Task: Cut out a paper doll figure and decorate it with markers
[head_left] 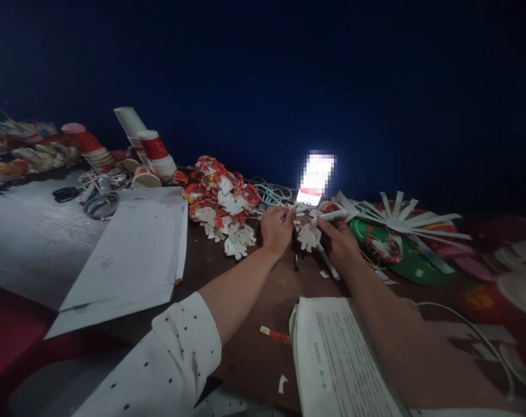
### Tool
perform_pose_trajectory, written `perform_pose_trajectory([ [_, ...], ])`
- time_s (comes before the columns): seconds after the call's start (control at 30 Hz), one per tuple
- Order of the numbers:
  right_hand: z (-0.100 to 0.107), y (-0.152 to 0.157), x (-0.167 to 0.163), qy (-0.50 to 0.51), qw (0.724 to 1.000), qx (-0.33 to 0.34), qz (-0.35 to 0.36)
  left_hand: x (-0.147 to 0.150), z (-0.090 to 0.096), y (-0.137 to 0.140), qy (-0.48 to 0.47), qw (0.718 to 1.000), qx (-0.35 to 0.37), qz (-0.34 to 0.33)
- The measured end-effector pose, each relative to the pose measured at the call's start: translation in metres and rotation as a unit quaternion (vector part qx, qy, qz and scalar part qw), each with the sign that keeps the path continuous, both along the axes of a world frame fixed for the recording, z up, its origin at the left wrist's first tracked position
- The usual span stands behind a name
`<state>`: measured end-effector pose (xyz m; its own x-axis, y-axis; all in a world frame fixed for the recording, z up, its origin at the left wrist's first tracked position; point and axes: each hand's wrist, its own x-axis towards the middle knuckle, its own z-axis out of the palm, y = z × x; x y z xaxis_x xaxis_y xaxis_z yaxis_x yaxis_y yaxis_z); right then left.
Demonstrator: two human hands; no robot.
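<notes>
Paper [341, 359] printed with text lies nearest on the bench [254, 313], under the right forearm. Beyond it, the left hand [276, 227] pinches a small white cutout [308, 236] with its fingers, while the right hand [338, 240] has its fingers closed around a white marker [331, 217], held just above the cutout. Left of the hands sits a heap of red-and-white cutouts [221, 202], beside large white sheets [132, 255]. Farther back stand paper cups [156, 152] and a glowing phone [315, 178].

Dim scene, dark blue backdrop, one glaring phone screen [315, 178] — pixelated, soft edges, wide-angle stretch at the corners
</notes>
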<state>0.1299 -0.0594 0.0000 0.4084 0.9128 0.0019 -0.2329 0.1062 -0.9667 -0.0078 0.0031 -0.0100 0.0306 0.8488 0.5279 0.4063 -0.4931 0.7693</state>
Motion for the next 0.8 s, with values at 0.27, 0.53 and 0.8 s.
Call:
perform_pose_trajectory([
  [0.27, 0.007, 0.001, 0.007, 0.023, 0.996, 0.067, -0.060, 0.002, -0.017, 0.008, 0.013, 0.997, -0.058, 0.044],
  [0.53, 0.008, 0.000, 0.006, 0.026, 0.995, 0.070, -0.062, -0.001, -0.011, 0.007, 0.005, 0.997, -0.072, 0.041],
  [0.8, 0.002, -0.001, 0.004, -0.002, 0.997, 0.069, -0.029, -0.002, 0.002, -0.004, -0.039, 0.999, -0.010, -0.025],
])
